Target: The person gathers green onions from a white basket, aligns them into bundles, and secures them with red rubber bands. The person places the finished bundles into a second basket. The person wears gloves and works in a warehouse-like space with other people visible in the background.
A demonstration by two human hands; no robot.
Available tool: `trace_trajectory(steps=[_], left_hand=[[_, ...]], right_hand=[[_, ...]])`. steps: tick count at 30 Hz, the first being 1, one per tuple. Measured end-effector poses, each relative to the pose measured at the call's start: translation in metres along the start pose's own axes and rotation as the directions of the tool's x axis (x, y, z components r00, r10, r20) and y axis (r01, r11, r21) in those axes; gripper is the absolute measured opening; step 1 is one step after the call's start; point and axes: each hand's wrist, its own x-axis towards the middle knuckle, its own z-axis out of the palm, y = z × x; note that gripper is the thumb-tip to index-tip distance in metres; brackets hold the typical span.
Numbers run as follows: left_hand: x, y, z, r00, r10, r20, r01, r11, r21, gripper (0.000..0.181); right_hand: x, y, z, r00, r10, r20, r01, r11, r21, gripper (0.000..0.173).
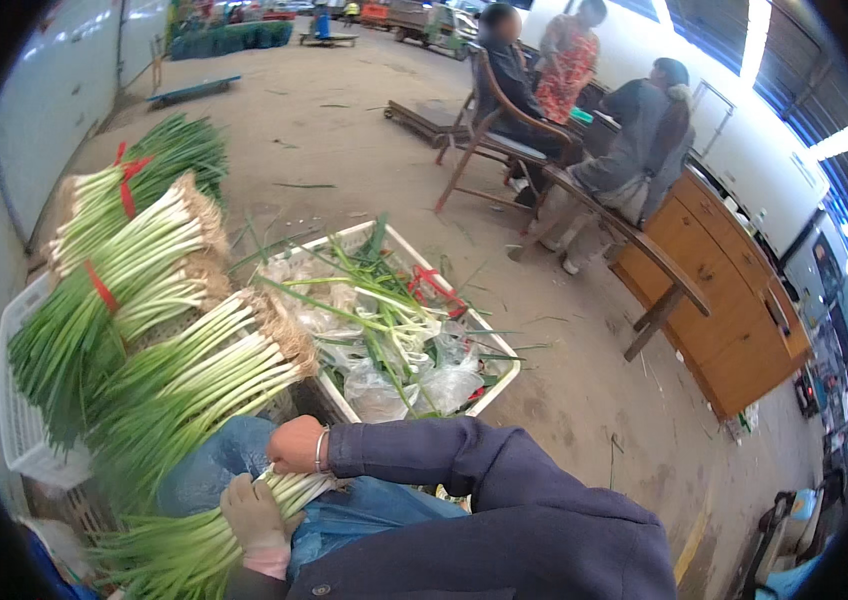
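My left hand [255,517], in a pale glove, grips a loose bunch of spring onions [195,536] across my lap. Their green leaves fan to the left and the white ends point right. My right hand [298,448], bare with a metal bracelet at the wrist, is curled closed at the white stalks; its fingertips are partly hidden. Blue plastic [375,517] covers my lap beneath the bunch. Just beyond lies a pile of spring onions [221,367] with roots toward the right. Behind it are a bunch with a red tie [101,286] and another red-tied bunch [128,180].
The onions rest over a white plastic crate [11,420]. A second white crate [502,373] holds leaf scraps, plastic bags and red ties. Farther right stand a wooden bench [641,251], a wooden cabinet [724,300] and a chair [461,165], with several people nearby. A metal wall [26,142] runs along the left.
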Motion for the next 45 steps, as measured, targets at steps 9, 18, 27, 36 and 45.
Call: trace_trajectory(steps=[9,18,27,36,45], left_hand=[[-0.004,-0.008,-0.001,0.997,0.059,-0.053,-0.058,0.998,0.028,0.08],[0.005,0.002,-0.014,0.981,-0.044,0.191,-0.003,0.971,0.24,0.084],[0.01,-0.019,-0.046,0.887,-0.038,0.461,0.018,0.999,0.046,0.096],[0.002,-0.019,-0.034,0.943,-0.001,0.332,-0.001,1.0,0.008,0.071],[0.001,-0.017,-0.027,0.959,0.026,0.284,-0.04,0.998,0.042,0.07]], right_hand=[[0.003,-0.007,-0.002,0.999,-0.053,0.004,0.053,0.997,0.048,0.017],[0.022,0.009,0.024,0.949,-0.314,0.0,0.301,0.911,-0.281,0.008],[0.019,0.005,0.012,0.966,-0.257,0.032,0.25,0.892,-0.378,0.012],[-0.005,-0.001,-0.014,0.969,-0.224,-0.108,0.24,0.956,0.168,0.006],[-0.01,0.031,0.001,0.981,0.167,-0.098,-0.011,0.552,0.834,0.001]])
